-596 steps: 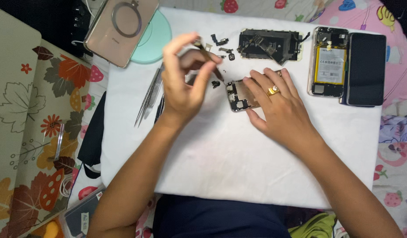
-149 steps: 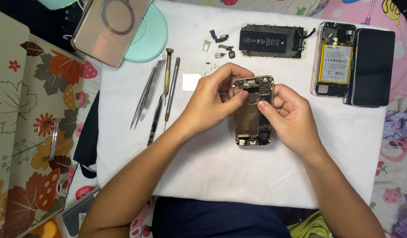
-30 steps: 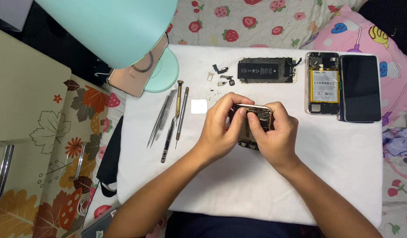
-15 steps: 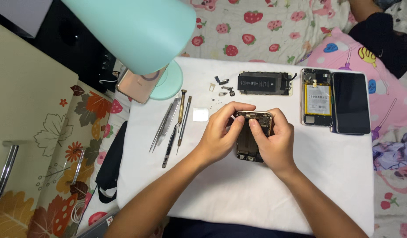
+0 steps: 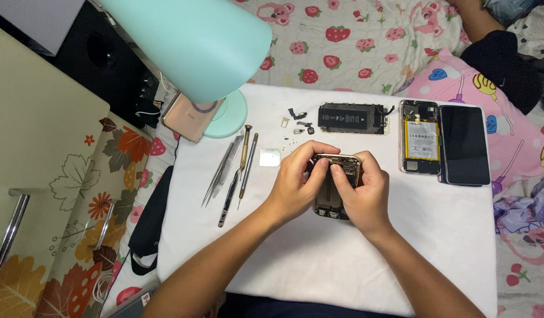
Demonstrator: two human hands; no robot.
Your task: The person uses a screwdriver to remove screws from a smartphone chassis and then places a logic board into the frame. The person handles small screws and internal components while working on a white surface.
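Both hands (image 5: 333, 188) grip opened phone (image 5: 336, 194) over white mat (image 5: 342, 259)

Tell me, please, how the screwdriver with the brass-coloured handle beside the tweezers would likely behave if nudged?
The screwdriver looks like a slim round shaft, so it would probably roll sideways on the white cloth. It seems stiff and light. It lies close against the tweezers, which might stop it rolling that way.

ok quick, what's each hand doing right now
left hand: closed on the opened phone body
right hand: closed on the same phone body
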